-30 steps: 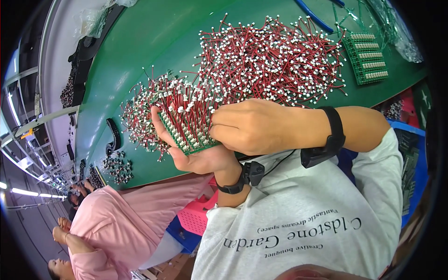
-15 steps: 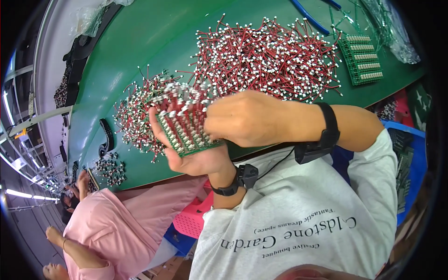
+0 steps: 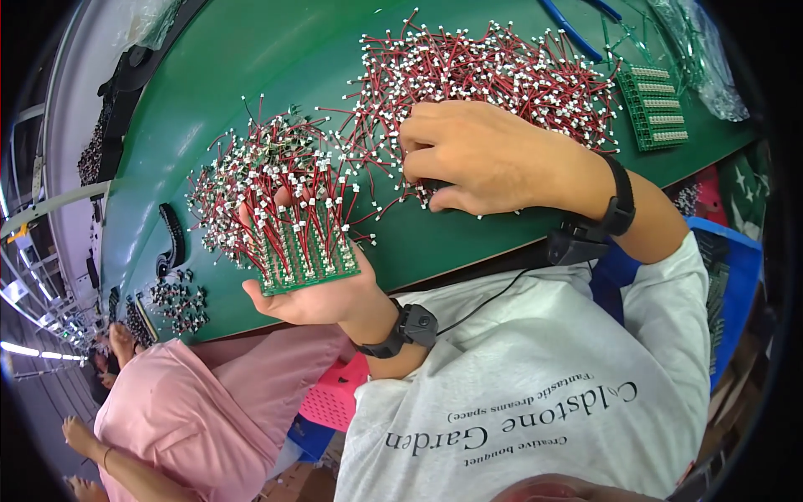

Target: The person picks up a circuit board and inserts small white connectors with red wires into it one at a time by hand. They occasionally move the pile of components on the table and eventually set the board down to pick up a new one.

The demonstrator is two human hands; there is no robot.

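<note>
My left hand (image 3: 322, 297) is closed around the lower part of a green circuit board panel (image 3: 314, 269). Red wire leads with white connectors stand up from it in rows and fan out past its far edge. At the near edge of a large pile of loose red wire leads (image 3: 477, 71), also with white ends, is my right hand (image 3: 473, 155). Its fingers are curled, with the thumb bent below them. A dark patch shows between thumb and forefinger; the fingertips are partly hidden, so what they hold cannot be made out.
A second heap of wired boards (image 3: 222, 192) lies just beyond my left hand. Stacked green panels (image 3: 657, 109) and blue-handled pliers (image 3: 573, 29) are at the far right. Small black parts (image 3: 178, 301) lie at left. A person in pink (image 3: 188, 410) sits close on my left.
My right hand has moved off the panel, up and right to the large pile. My left hand has shifted slightly left and down with the panel, whose wires now spread out in view.
</note>
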